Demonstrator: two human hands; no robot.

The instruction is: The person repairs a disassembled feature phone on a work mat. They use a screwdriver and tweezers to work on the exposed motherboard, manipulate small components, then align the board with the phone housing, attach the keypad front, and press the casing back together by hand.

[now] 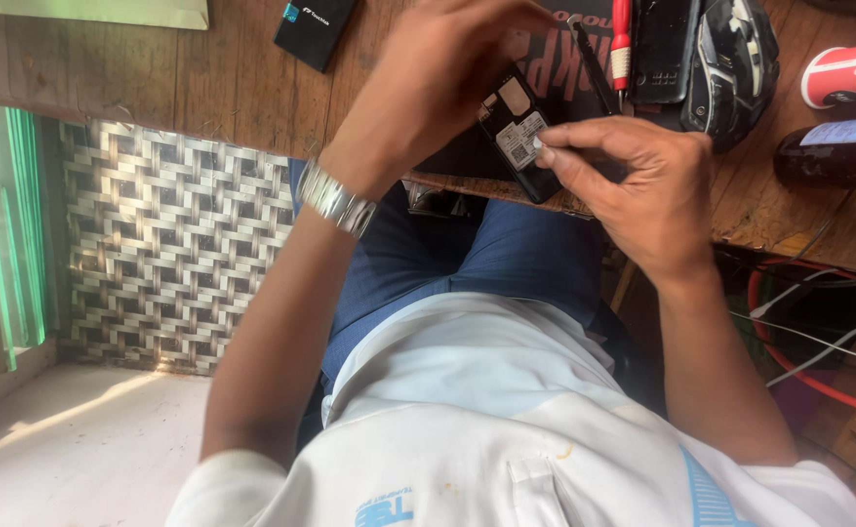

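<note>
My left hand (437,83), with a metal watch (335,200) on the wrist, grips a small black phone (517,132) whose back cover is off, showing a white label and the inner parts. My right hand (633,185) holds the phone's lower edge, its thumb pressing on the white label. The phone is held just above the edge of the wooden table (233,78), over my lap.
On the table lie a black box (316,29), a red-handled tool (621,34), another black phone (664,49), a dark rounded device (735,59), a red and white cup (847,73) and a dark bottle (837,151). Cables (808,322) hang at right. A woven panel (174,244) stands at left.
</note>
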